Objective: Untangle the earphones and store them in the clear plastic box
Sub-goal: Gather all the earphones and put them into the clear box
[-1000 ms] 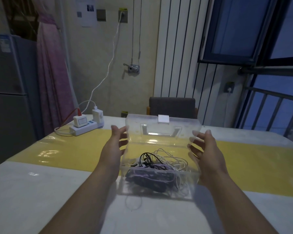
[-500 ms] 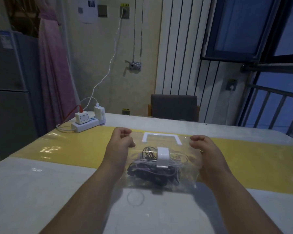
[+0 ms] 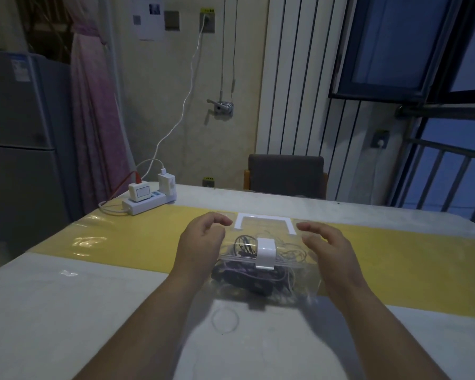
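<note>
Left grip [image 3: 200,239] and right grip [image 3: 327,246] flank box [image 3: 302,281], half-open.

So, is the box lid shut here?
Shut: the lid lies flat on the box, its white latch folded down over the front edge, earphones inside. Whether the latch has clicked, cannot tell.

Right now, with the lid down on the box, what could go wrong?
1. A thin loop of wire seems to lie on the table in front of the clear plastic box; it may be left out or get snagged.
2. The earphones inside look like one mixed bundle of dark and white cords, so they could knot up.
3. I cannot tell if the white latch has clicked; lifting the box might pop it open.
</note>
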`<state>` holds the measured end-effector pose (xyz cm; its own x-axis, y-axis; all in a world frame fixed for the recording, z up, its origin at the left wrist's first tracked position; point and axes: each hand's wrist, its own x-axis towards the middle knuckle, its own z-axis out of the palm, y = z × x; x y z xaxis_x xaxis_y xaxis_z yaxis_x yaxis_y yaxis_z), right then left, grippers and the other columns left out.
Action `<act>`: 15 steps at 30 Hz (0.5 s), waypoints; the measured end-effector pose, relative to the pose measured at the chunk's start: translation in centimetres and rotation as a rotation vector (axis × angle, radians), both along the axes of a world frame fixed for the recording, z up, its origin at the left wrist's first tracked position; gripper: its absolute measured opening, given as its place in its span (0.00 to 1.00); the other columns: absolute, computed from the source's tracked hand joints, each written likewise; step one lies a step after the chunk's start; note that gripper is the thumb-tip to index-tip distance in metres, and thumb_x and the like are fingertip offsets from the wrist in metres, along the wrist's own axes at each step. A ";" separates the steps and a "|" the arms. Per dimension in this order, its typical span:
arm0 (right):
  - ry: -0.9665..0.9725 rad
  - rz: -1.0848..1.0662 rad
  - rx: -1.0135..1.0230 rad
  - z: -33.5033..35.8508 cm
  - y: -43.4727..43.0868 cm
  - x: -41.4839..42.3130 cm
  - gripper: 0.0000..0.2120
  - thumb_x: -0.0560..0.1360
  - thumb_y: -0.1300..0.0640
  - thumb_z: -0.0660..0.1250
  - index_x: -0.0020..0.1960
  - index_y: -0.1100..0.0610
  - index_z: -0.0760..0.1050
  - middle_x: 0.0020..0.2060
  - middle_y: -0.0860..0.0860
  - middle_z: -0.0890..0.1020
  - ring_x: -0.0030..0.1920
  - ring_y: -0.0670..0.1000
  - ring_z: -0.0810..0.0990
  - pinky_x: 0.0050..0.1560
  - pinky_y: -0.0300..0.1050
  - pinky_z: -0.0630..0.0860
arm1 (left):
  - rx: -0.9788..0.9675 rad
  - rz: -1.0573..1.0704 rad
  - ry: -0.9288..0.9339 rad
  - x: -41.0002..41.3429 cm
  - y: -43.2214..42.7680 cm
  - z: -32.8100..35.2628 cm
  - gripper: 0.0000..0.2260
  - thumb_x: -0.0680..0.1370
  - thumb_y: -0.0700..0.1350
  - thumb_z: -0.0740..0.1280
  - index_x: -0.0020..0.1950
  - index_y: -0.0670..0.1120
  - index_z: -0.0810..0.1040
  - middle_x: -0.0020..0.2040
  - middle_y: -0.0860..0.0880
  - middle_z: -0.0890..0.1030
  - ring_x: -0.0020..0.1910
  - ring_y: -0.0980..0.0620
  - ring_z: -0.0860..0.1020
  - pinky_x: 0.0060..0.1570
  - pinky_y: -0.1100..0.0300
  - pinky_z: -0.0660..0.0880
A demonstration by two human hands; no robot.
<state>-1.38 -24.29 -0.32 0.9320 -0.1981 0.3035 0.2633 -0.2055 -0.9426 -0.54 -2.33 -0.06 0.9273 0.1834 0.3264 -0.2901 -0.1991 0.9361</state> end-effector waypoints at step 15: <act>0.055 -0.044 -0.719 0.8 -0.2 -0.7 0.39 0.56 0.41 0.80 0.64 0.42 0.69 0.67 0.46 0.64 0.60 0.49 0.73 0.57 0.45 0.73 | 0.492 -0.091 0.079 0.2 1.1 0.6 0.32 0.58 0.59 0.81 0.56 0.59 0.70 0.60 0.59 0.70 0.57 0.54 0.73 0.56 0.52 0.75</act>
